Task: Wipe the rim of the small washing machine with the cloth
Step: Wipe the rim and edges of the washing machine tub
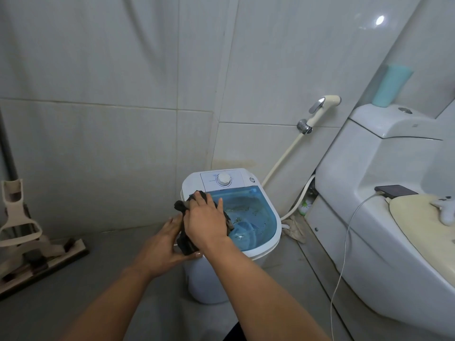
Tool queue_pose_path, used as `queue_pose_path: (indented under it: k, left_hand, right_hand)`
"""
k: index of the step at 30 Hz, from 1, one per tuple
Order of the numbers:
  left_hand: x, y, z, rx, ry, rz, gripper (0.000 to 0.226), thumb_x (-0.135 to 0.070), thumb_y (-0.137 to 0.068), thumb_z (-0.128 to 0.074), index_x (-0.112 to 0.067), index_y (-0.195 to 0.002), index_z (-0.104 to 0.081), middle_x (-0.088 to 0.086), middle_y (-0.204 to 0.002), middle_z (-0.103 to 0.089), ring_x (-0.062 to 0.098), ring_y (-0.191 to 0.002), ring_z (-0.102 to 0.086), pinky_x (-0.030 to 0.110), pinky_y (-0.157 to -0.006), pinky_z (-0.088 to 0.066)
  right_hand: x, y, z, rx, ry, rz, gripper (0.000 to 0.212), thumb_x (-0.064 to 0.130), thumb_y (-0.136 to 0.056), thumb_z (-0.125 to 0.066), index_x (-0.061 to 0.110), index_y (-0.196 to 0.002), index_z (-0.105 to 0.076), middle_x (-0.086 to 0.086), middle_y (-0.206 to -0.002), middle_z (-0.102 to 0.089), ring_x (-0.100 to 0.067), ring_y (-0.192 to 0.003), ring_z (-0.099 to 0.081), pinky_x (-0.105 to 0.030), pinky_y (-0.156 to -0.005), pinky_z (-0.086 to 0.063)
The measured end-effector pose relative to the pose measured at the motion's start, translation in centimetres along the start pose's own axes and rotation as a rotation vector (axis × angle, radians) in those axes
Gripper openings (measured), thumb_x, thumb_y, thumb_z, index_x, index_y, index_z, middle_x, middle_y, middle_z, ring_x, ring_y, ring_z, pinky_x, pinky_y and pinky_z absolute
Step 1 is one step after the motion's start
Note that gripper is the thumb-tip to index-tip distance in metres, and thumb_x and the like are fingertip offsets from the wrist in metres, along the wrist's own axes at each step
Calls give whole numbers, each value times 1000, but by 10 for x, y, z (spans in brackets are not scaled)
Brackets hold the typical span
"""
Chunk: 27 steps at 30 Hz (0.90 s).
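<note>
A small white washing machine [275,232] with a blue see-through lid stands on the floor in the corner, a round dial on its back panel. A dark cloth [183,243] lies along the machine's left rim. My right hand [205,219] presses flat on the cloth, fingers spread toward the back of the rim. My left hand [161,244] grips the machine's left side just below the cloth, its thumb touching the cloth's lower end. Most of the left rim is hidden under the cloth and hands.
A white toilet [384,217] stands close on the right, with a dark phone [396,191] and its white cable on it. A bidet sprayer [320,110] hangs on the tiled wall behind. A flat mop [37,257] rests on the floor at the left.
</note>
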<state>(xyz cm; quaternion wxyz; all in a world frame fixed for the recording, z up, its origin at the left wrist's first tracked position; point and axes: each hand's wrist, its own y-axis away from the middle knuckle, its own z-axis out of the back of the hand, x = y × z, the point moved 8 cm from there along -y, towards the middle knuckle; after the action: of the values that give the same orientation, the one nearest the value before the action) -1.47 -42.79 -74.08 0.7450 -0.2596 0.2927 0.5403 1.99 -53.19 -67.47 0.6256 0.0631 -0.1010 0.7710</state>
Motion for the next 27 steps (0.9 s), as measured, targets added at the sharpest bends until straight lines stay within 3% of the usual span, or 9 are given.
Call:
queue_pose_path:
  k: [11,17,23,27]
  left_hand:
    - [8,-1,-5,36,-75,10,126,-93,-62,-61,-34,-161,-10,-16,-168,-10,10,-155,-5,39,-124,-24]
    - [8,-1,-5,38,-70,14,127,-95,-60,-59,-35,-161,-10,-19,-167,-9,10,-155,-5,41,-124,-25]
    - [6,0,-4,43,-88,21,126,-94,-60,-60,-38,-161,-8,-21,-167,-8,9,-155,-5,41,-124,-26]
    - [3,-1,-1,33,-99,23,128,-98,-57,-55,-36,-161,-11,-21,-165,-9,8,-154,-7,40,-124,-26]
  right_hand:
    - [-80,-6,23,-70,-40,-95,46,37,-105,-34,26,-148,-45,5,-163,-35,-25,-153,-24,-60,-124,-10]
    - [-82,-12,27,-157,-188,-207,46,49,-106,-28,34,-123,-67,13,-148,-53,-26,-148,-34,-60,-123,-7]
    - [-83,-5,20,-154,-81,-129,43,43,-108,-29,35,-143,-52,11,-158,-43,-25,-152,-28,-61,-123,-3]
    - [-102,-7,26,-117,-88,-94,41,42,-108,-31,35,-142,-53,13,-157,-44,-23,-151,-29,-62,-123,-6]
